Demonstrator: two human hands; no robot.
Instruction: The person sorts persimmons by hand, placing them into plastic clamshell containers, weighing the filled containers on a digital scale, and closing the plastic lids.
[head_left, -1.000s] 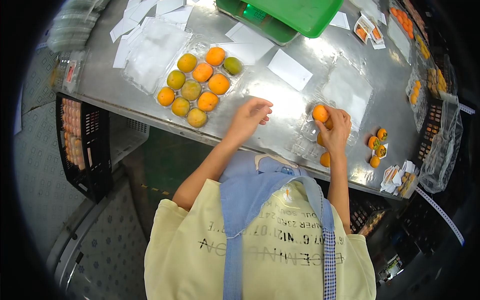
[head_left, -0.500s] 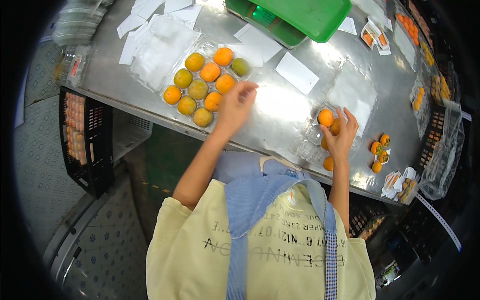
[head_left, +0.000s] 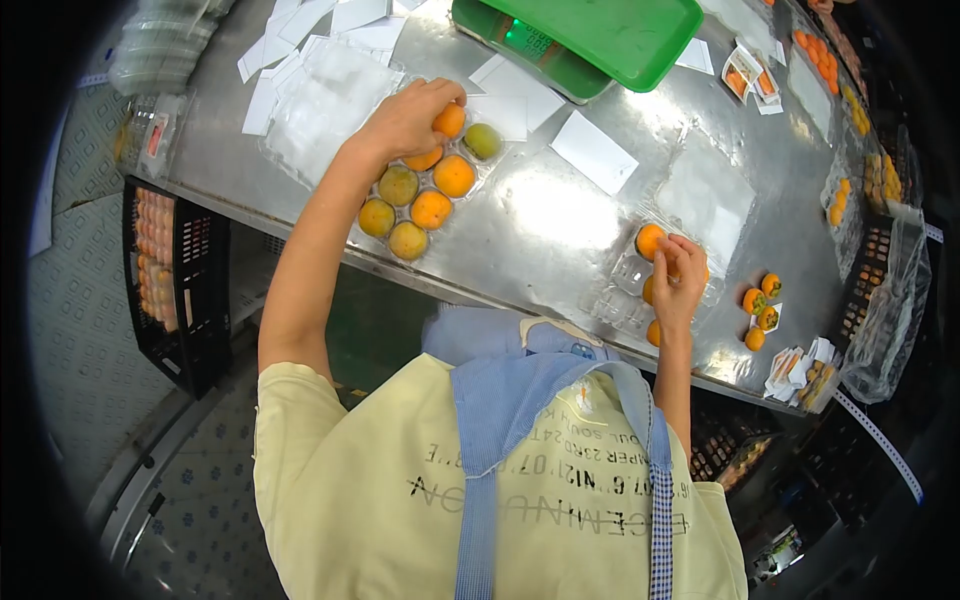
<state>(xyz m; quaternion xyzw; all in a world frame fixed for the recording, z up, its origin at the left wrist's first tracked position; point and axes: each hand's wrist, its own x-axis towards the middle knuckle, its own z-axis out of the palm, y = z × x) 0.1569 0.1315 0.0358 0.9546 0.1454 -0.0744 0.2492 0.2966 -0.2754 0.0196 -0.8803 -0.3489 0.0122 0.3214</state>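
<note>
Your left hand (head_left: 412,118) bends its fingers against an orange fruit (head_left: 450,122); your right hand (head_left: 680,280) curls above the clear tray (head_left: 628,274). Whether either grips, I cannot tell.

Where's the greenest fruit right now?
In the head view, the greenest fruit is left of centre, near the top, just right of the orange fruit by the left hand and below and left of the green scale.
</note>
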